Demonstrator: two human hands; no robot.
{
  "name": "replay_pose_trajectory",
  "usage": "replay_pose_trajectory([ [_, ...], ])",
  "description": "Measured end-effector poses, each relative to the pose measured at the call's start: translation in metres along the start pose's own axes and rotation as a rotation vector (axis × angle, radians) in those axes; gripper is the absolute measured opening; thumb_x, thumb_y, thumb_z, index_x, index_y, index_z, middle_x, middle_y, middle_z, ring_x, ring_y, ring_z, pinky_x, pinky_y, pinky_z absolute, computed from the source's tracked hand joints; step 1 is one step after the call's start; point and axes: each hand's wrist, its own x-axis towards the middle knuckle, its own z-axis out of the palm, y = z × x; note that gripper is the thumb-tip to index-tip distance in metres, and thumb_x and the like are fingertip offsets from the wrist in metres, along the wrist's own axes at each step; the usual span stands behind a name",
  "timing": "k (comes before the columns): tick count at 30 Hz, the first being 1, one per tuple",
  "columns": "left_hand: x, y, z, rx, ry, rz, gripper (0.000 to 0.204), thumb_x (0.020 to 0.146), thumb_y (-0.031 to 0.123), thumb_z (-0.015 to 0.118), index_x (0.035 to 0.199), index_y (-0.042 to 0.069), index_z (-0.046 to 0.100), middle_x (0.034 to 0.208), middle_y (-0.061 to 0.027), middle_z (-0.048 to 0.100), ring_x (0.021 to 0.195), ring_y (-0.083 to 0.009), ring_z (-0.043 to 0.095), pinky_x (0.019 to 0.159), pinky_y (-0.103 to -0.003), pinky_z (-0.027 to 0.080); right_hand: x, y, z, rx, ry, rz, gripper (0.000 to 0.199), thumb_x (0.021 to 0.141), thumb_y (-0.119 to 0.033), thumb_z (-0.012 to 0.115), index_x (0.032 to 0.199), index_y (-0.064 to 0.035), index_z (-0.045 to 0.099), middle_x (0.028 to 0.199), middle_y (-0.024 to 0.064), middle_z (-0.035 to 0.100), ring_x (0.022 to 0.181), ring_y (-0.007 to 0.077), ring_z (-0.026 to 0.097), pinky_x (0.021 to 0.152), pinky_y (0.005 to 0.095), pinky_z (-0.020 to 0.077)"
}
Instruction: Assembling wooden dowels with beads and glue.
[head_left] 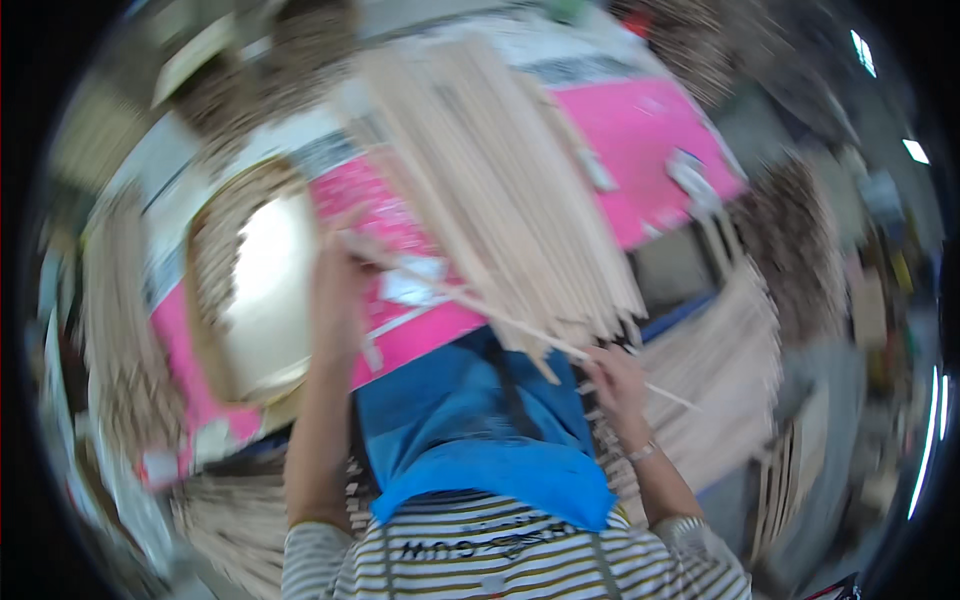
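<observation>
A thin, pale wooden strip (500, 318) slants across in front of me, dropping from upper left to lower right. Its far left end is in my left hand (345, 255), whose fingers look closed on it, though motion smears them. Near the other end, my right hand (616, 382) pinches the same strip, and the tip sticks out past the fingers. Just beyond the strip lies a wide pile of similar wooden strips (500, 170), with its near ends close to my right hand.
Bright pink sheeting (640, 150) covers parts of the table. An oval, gold-rimmed tray (280, 300) with small brown pieces stands left of my left arm. Bundled strips (130, 320) lie at the far left, and more strips (710, 340) fan out at the right.
</observation>
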Motion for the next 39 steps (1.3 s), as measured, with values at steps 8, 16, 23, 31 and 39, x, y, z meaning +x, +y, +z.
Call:
replay_pose_trajectory([
  [8, -0.001, -0.018, 0.080, 0.237, -0.311, -0.108, 0.050, 0.103, 0.014, 0.056, 0.150, 0.004, 0.042, 0.113, -0.0086, 0.068, 0.096, -0.0128, 0.065, 0.084, -0.029, 0.055, -0.092, 0.064, -0.012, 0.580, 0.292, 0.663, 0.029, 0.105, -0.024, 0.052, 0.110, -0.0007, 0.070, 0.087, -0.0015, 0.065, 0.071, 0.0082, 0.052, 0.064, 0.0239, 0.0447],
  [16, -0.046, -0.047, 0.074, 0.271, -0.327, -0.392, 0.046, 0.101, 0.017, 0.059, 0.144, 0.004, 0.050, 0.108, -0.0062, 0.069, 0.098, -0.0140, 0.065, 0.090, -0.029, 0.052, -0.192, 0.296, -0.118, -0.199, 0.524, 1.194, 0.047, 0.101, -0.033, 0.056, 0.123, 0.0079, 0.063, 0.114, 0.0256, 0.067, 0.109, 0.0377, 0.063, 0.099, 0.0450, 0.0472],
  [23, -0.073, -0.054, 0.048, 0.299, -0.167, -0.400, 0.043, 0.101, 0.018, 0.059, 0.141, 0.004, 0.054, 0.109, -0.0070, 0.069, 0.097, -0.0134, 0.065, 0.088, -0.028, 0.052, 0.041, 0.126, -0.070, 0.289, 0.437, 0.367, 0.022, 0.094, -0.009, 0.068, 0.114, -0.0026, 0.071, 0.097, 0.0083, 0.070, 0.084, 0.0122, 0.064, 0.074, 0.0255, 0.0509],
  [31, -0.082, -0.017, 0.029, 0.323, -0.148, -0.344, 0.039, 0.101, 0.015, 0.059, 0.138, 0.004, 0.056, 0.109, -0.0078, 0.069, 0.096, -0.0147, 0.065, 0.088, -0.029, 0.052, 0.136, 0.014, 0.057, -0.299, 0.101, -0.110, 0.017, 0.085, -0.018, 0.071, 0.091, -0.0035, 0.065, 0.089, 0.0162, 0.062, 0.083, 0.0357, 0.064, 0.071, 0.0436, 0.0505],
  [39, -0.017, 0.049, -0.100, 0.615, 0.230, -0.013, 0.024, 0.097, 0.010, 0.061, 0.118, 0.001, 0.066, 0.088, -0.0008, 0.067, 0.077, -0.0066, 0.059, 0.072, -0.022, 0.049, 0.140, 0.017, 0.041, 0.052, 0.019, 0.164, 0.017, 0.093, -0.014, 0.057, 0.101, -0.0002, 0.064, 0.081, 0.0234, 0.063, 0.079, 0.0368, 0.065, 0.072, 0.0454, 0.0494],
])
